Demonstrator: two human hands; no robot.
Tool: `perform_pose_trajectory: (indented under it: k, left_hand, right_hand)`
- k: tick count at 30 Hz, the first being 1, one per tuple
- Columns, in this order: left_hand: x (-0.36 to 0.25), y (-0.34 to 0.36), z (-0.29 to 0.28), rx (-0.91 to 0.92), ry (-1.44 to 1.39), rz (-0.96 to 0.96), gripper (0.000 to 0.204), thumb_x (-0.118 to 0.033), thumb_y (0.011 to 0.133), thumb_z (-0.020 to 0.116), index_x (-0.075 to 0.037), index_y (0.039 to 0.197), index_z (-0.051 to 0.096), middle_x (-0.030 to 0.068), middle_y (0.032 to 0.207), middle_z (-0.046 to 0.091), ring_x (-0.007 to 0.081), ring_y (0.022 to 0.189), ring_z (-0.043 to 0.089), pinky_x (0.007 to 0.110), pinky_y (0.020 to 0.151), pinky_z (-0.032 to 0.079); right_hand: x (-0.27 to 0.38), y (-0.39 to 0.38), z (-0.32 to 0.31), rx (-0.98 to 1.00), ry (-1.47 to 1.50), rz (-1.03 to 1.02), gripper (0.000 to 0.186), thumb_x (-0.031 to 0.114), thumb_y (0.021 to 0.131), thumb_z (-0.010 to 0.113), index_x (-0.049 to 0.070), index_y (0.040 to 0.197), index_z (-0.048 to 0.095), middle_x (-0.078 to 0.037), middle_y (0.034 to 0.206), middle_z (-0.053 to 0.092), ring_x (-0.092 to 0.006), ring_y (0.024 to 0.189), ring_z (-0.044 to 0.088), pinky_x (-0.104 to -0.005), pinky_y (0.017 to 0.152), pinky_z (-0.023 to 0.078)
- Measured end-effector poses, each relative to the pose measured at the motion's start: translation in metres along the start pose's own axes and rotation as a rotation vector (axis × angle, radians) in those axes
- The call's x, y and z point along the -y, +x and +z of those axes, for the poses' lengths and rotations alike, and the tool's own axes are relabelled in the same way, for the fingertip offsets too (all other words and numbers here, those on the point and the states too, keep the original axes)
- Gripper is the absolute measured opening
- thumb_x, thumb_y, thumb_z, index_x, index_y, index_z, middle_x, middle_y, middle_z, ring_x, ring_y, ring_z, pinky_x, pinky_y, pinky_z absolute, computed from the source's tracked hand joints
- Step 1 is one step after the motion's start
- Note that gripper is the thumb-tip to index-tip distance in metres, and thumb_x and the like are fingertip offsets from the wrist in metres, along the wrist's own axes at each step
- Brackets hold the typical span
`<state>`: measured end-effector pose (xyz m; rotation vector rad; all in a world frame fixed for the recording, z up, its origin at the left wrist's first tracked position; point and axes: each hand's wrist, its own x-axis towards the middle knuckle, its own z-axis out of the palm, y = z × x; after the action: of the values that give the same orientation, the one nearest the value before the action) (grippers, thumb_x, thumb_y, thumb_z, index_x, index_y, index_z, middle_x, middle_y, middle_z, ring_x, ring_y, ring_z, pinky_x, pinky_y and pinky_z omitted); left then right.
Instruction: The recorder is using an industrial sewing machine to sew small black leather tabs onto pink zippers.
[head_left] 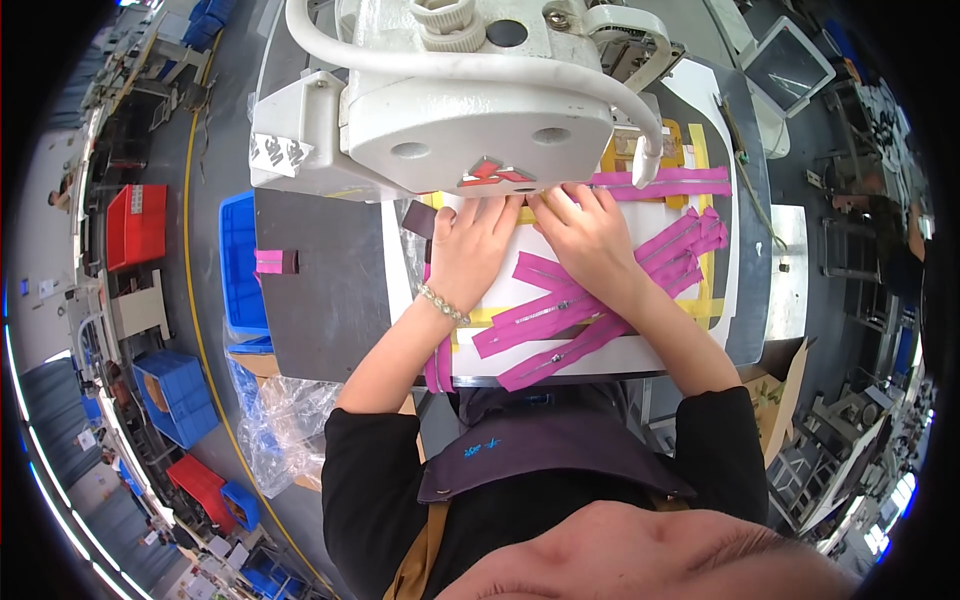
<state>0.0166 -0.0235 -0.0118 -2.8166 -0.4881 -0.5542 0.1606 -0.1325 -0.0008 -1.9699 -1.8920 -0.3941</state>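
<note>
My left hand [474, 243] lies nearly flat, fingers stretched forward to the edge of the white sewing machine head [480, 130]. My right hand [588, 238] is beside it, its fingers bent and drawn together, tips by the machine's lower edge. Whatever is under the fingertips is hidden. A magenta zipper [439, 368] passes beneath my left wrist and hangs over the table's front edge. Several magenta zippers [540, 318] lie crossed in a pile under my right forearm. Another magenta zipper [690, 181] stretches out to the right of my right hand. A dark brown piece [419, 220] touches my left hand's outer side.
White sheeting with yellow tape [712, 307] covers the work surface. At left, a magenta zipper end [270, 262] with a dark tab lies at the table edge beside a blue bin [238, 290]. Clear plastic bags [290, 425] sit below. A screen [790, 65] stands at far right.
</note>
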Motion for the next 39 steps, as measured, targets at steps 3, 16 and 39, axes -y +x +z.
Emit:
perform_pose_trajectory:
  k: [3, 16, 39]
  left_hand:
    - [0.001, 0.001, 0.002, -0.005, -0.043, 0.0, 0.038, -0.015, 0.081, 0.05, -0.019, 0.118, 0.059, -0.009, 0.104, 0.057, 0.0082, 0.096, 0.051, 0.033, 0.076, 0.03]
    - [0.006, 0.005, -0.005, 0.04, -0.244, -0.022, 0.044, -0.023, 0.075, 0.066, -0.016, 0.117, 0.059, -0.0054, 0.11, 0.058, 0.0128, 0.099, 0.051, 0.036, 0.077, 0.03]
    - [0.069, 0.025, 0.02, 0.517, -0.785, -0.071, 0.042, -0.037, 0.079, 0.072, -0.002, 0.102, 0.065, 0.0133, 0.094, 0.066, 0.0279, 0.086, 0.061, 0.034, 0.077, 0.048]
  right_hand:
    - [-0.001, 0.001, 0.0, -0.005, 0.003, 0.006, 0.024, 0.011, 0.076, 0.056, 0.004, 0.098, 0.063, -0.004, 0.09, 0.056, -0.0187, 0.082, 0.056, -0.0302, 0.068, 0.041]
    - [-0.003, 0.001, 0.001, -0.032, 0.003, -0.013, 0.023, 0.013, 0.075, 0.06, 0.005, 0.096, 0.062, -0.004, 0.09, 0.057, -0.0201, 0.085, 0.057, -0.0313, 0.073, 0.043]
    - [-0.026, -0.012, 0.001, -0.11, 0.255, -0.037, 0.019, 0.014, 0.073, 0.072, 0.01, 0.086, 0.059, -0.001, 0.084, 0.06, -0.0189, 0.086, 0.059, -0.0357, 0.084, 0.043]
